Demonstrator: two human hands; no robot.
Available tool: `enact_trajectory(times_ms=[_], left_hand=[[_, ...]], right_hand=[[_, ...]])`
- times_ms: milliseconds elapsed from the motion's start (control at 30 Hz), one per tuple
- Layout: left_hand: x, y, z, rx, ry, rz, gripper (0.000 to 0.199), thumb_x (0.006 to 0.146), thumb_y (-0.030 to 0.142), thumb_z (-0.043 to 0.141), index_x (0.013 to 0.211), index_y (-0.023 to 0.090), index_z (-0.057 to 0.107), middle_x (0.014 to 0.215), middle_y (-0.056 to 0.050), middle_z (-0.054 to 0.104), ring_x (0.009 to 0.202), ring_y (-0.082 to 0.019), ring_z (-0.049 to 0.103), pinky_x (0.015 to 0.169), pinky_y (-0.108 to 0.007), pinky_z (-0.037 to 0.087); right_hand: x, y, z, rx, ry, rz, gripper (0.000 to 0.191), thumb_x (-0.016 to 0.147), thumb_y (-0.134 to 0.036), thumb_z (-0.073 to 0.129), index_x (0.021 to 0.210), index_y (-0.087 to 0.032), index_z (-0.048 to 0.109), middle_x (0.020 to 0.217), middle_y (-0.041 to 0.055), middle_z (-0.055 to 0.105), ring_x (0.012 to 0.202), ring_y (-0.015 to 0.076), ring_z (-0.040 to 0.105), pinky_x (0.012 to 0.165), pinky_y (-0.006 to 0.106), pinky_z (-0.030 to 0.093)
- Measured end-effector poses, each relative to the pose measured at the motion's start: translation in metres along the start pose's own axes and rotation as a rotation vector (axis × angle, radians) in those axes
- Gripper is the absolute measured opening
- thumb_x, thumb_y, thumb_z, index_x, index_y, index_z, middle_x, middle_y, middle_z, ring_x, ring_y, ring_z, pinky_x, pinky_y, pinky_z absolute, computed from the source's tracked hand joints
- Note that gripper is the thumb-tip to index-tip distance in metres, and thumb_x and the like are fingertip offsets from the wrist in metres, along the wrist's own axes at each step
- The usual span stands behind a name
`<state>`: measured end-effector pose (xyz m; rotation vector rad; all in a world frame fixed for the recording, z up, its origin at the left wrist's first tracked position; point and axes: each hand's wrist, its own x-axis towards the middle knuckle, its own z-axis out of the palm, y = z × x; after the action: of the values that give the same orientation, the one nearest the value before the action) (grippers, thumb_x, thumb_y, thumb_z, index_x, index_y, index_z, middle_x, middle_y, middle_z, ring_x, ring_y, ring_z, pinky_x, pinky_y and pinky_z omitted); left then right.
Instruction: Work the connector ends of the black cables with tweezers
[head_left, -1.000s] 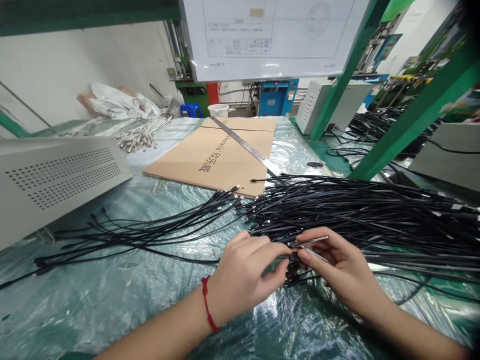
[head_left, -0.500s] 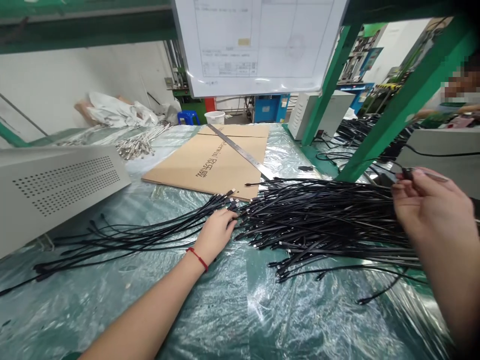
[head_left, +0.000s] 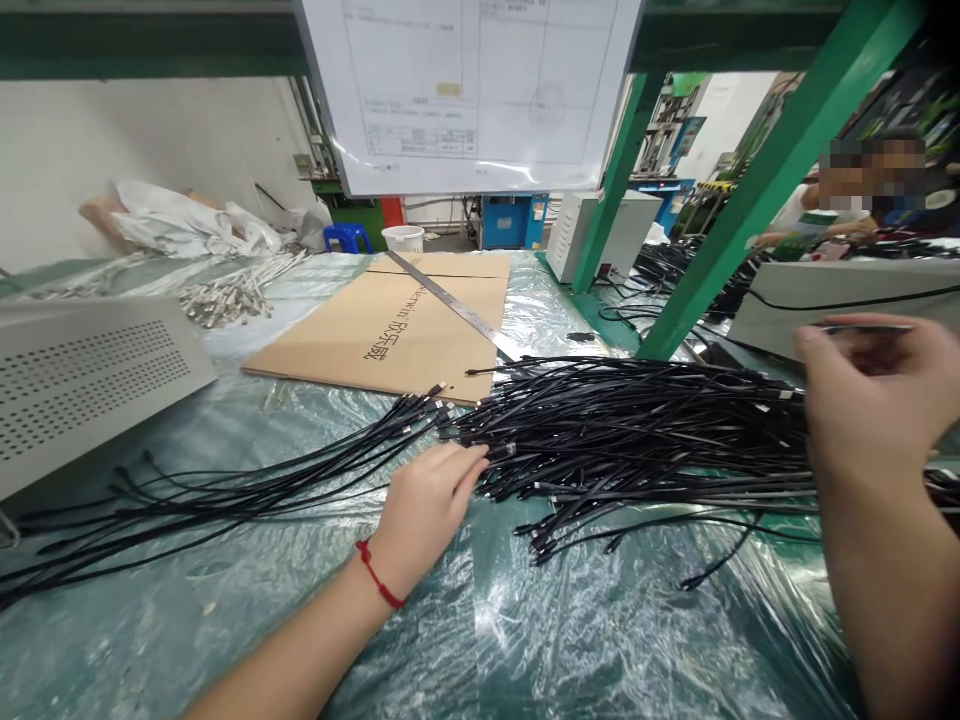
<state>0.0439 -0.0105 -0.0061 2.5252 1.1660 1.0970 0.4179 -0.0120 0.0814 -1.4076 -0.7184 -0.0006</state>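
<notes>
My left hand (head_left: 435, 500), with a red cord at the wrist, pinches a black cable end (head_left: 499, 450) at the left edge of a large pile of black cables (head_left: 645, 430). My right hand (head_left: 885, 370) is raised at the right, past the pile, with its fingers curled round a thin dark item that is too blurred to name. Left of the pile, a smaller bunch of black cables (head_left: 262, 485) fans out across the plastic-covered table (head_left: 300, 640).
Behind the cables lies a flat cardboard sheet (head_left: 390, 330) with a metal ruler (head_left: 450, 305) across it. A perforated grey box (head_left: 97, 380) stands at the left. Green posts (head_left: 712, 230) rise at the right, with a person (head_left: 817, 220) beyond. A sheet (head_left: 480, 90) hangs overhead.
The view has shifted to the right. My left hand has drawn a little nearer and now shows a cable end at its fingertips. My right hand has turned, its fingers now curled away.
</notes>
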Motion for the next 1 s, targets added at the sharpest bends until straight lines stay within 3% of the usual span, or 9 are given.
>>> enact_trajectory(times_ms=[100,200,267,367,467,633,1000], left_hand=[[-0.004,0.018,-0.001,-0.040,0.007,0.052,0.016,0.100,0.023,0.055,0.109,0.021,0.067,0.092,-0.002,0.070,0.083,-0.017,0.064,0.076,-0.034,0.053],[-0.006,0.032,-0.004,-0.078,0.021,0.081,0.012,0.098,0.020,0.057,0.107,0.020,0.065,0.089,-0.001,0.067,0.080,-0.017,0.059,0.074,-0.035,0.049],[-0.007,0.039,-0.005,-0.092,0.020,0.084,0.011,0.096,0.016,0.058,0.105,0.019,0.064,0.086,-0.001,0.063,0.079,-0.017,0.055,0.073,-0.036,0.046],[-0.007,0.043,-0.006,-0.103,0.005,0.070,0.010,0.094,0.012,0.058,0.100,0.018,0.062,0.084,-0.002,0.059,0.079,-0.018,0.052,0.073,-0.036,0.043],[-0.009,0.046,-0.006,-0.119,0.003,0.082,0.010,0.093,0.009,0.057,0.099,0.016,0.062,0.083,-0.002,0.057,0.080,-0.018,0.050,0.073,-0.036,0.042],[-0.011,0.050,-0.008,-0.114,-0.008,0.098,0.012,0.093,0.008,0.056,0.101,0.016,0.061,0.083,-0.002,0.056,0.079,-0.018,0.048,0.074,-0.036,0.041],[-0.010,0.052,-0.007,-0.097,-0.047,0.103,0.011,0.094,0.009,0.053,0.098,0.016,0.061,0.078,-0.001,0.053,0.076,-0.017,0.045,0.071,-0.036,0.039]], right_hand=[[-0.050,-0.016,0.011,0.109,-0.452,0.030,0.028,0.071,-0.033,0.082,0.089,-0.014,0.074,0.065,0.0030,0.064,0.059,0.0092,0.057,0.057,0.027,0.045],[-0.106,-0.027,0.010,0.086,-0.935,0.103,0.030,0.076,-0.038,0.080,0.100,-0.021,0.072,0.066,0.0025,0.068,0.059,0.0148,0.065,0.054,0.026,0.053],[-0.135,-0.032,0.004,0.050,-1.076,-0.020,0.022,0.082,-0.032,0.076,0.102,-0.026,0.070,0.073,0.0008,0.071,0.062,0.0141,0.068,0.054,0.023,0.055],[-0.156,-0.034,-0.004,0.017,-1.083,-0.337,0.023,0.083,-0.022,0.076,0.103,-0.029,0.068,0.083,0.0000,0.073,0.068,0.0130,0.068,0.059,0.022,0.055],[-0.162,-0.032,-0.004,0.035,-1.087,-0.484,0.027,0.083,-0.017,0.075,0.106,-0.028,0.067,0.092,0.0022,0.071,0.080,0.0152,0.069,0.068,0.025,0.057],[-0.165,-0.025,0.003,0.037,-1.080,-0.510,0.028,0.083,-0.016,0.075,0.108,-0.025,0.067,0.102,0.0052,0.068,0.093,0.0174,0.066,0.076,0.028,0.057],[-0.170,-0.024,0.006,0.031,-1.079,-0.553,0.029,0.083,-0.014,0.075,0.108,-0.025,0.066,0.100,0.0044,0.069,0.093,0.0171,0.067,0.079,0.030,0.058]])
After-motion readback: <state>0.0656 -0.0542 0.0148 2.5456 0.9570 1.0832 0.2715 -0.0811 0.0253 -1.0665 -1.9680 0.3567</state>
